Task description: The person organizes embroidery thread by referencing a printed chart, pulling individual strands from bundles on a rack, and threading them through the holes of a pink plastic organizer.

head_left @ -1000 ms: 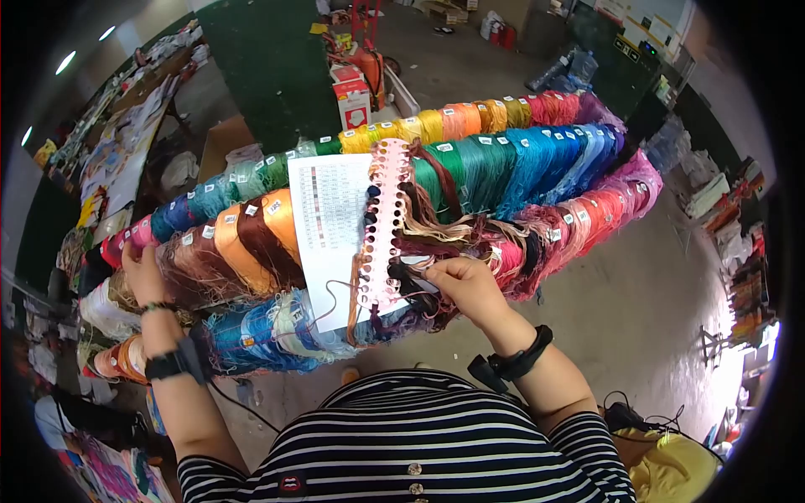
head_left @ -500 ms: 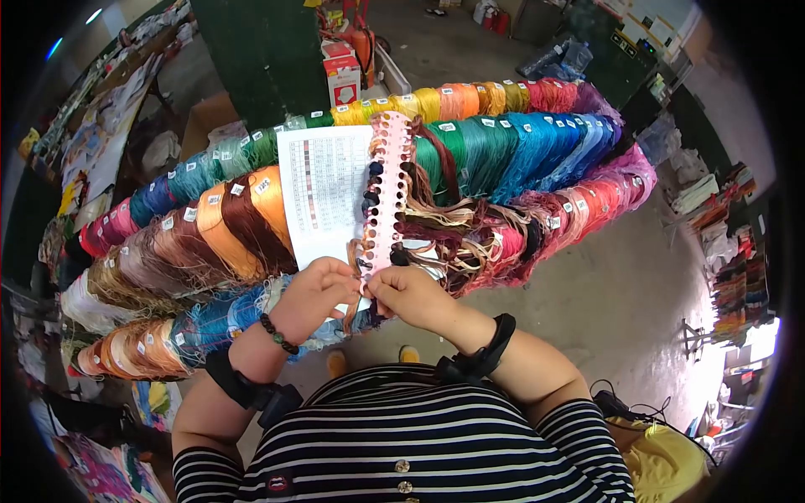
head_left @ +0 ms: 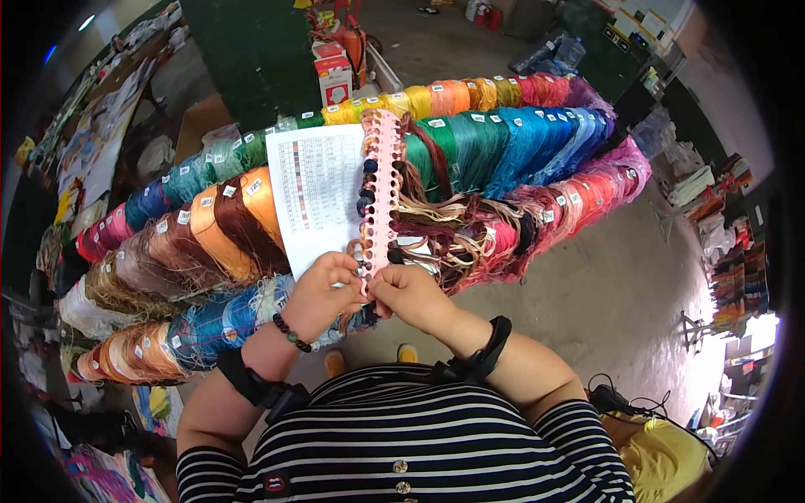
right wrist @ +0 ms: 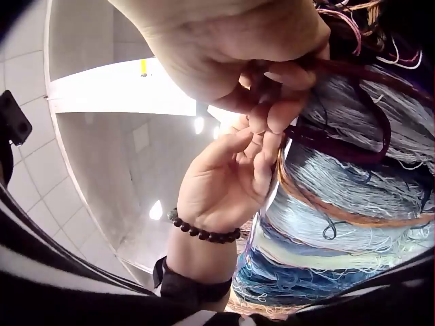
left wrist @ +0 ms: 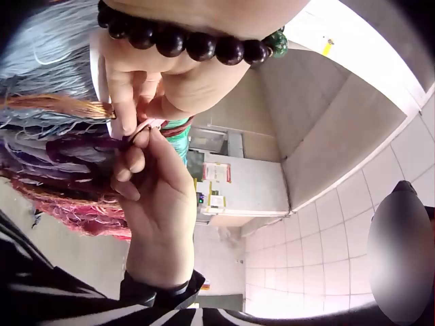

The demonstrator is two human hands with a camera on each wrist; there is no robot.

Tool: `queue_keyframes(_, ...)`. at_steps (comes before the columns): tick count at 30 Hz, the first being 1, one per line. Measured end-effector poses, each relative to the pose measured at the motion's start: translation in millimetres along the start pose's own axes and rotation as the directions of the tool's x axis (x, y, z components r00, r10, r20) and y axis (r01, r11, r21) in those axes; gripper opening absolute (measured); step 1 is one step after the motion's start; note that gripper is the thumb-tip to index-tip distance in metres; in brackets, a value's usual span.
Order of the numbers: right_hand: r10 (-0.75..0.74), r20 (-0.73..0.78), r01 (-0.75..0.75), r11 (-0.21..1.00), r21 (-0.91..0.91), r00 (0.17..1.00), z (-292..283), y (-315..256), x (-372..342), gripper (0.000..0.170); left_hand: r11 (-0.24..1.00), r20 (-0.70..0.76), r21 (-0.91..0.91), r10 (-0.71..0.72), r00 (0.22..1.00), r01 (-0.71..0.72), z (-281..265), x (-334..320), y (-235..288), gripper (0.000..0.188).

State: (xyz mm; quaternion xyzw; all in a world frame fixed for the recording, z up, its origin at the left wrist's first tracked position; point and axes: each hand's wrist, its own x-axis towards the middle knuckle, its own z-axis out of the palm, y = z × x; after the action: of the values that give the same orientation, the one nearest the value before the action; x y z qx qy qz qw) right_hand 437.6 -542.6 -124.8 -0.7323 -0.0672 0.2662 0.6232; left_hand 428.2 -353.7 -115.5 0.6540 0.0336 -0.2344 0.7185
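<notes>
A long pink thread card [head_left: 384,189] with holes along both edges lies over a printed sheet [head_left: 314,245] on rows of thread skeins. Thread bundles [head_left: 428,214] in browns, creams and dark reds hang from its right edge. At the card's near end my left hand [head_left: 323,289] pinches its edge between thumb and fingers. My right hand [head_left: 411,293] meets it there, thumb and fingertips pinching a dark purple thread [right wrist: 340,144] close to the card. In the left wrist view the fingertips of both hands nearly meet; they partly hide the hole there. A copper-coloured thread [left wrist: 61,105] hangs beside them.
Labelled skeins in blue [head_left: 524,168], orange [head_left: 216,225] and red [head_left: 587,201] lie in long rows ahead. Behind them stand a red-and-white box [head_left: 334,80] and a fire extinguisher [head_left: 355,50]. A cluttered table [head_left: 101,142] is at the left.
My left hand has come from the skeins at the left to the card's near end. My right hand has moved left and down to meet it; both have stayed there since.
</notes>
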Motion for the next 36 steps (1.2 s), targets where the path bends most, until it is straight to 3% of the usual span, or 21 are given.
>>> queue_keyframes(7, 0.038, -0.036, -0.035, 0.997, 0.072, 0.999, -3, -1, -4, 0.024, 0.997, 0.025, 0.012, 0.076, 0.997, -0.077, -2, 9, -16, 0.036)
queue_keyframes(10, 0.051, -0.069, -0.049, 0.999, 0.017, 0.996, -2, -10, -6, 0.025, 0.997, 0.023, -0.063, 0.054, 0.998, -0.052, 3, 7, -9, 0.035)
queue_keyframes(16, -0.029, -0.123, -0.010, 0.953, -0.301, 0.992, 1, -22, -7, 0.025, 0.984, -0.056, 0.134, 0.126, 0.990, -0.118, 9, 7, -7, 0.031)
queue_keyframes(19, 0.000, -0.053, -0.011, 0.976, -0.216, 0.999, -1, -16, -3, 0.023, 0.982, -0.085, 0.102, 0.167, 0.982, -0.158, 10, 6, -10, 0.030)
queue_keyframes(22, -0.015, -0.029, 0.014, 0.999, -0.047, 0.999, 0, 4, 4, 0.020, 0.904, -0.053, 0.345, 0.289, 0.956, -0.254, -11, 9, -17, 0.032)
queue_keyframes(25, 0.018, -0.008, -0.017, 1.000, 0.015, 1.000, -3, 7, 8, 0.019, 0.844, -0.131, 0.513, 0.258, 0.957, -0.157, -33, 3, -7, 0.031)
queue_keyframes(29, 0.050, -0.027, -0.050, 0.999, -0.006, 0.998, -1, 2, 8, 0.018, 0.930, -0.186, 0.352, 0.181, 0.966, -0.106, -29, -4, -1, 0.029)
queue_keyframes(36, 0.020, -0.027, -0.020, 1.000, 0.001, 0.999, 0, 6, 8, 0.013, 0.838, -0.117, 0.508, 0.294, 0.949, -0.197, -28, -3, -3, 0.027)
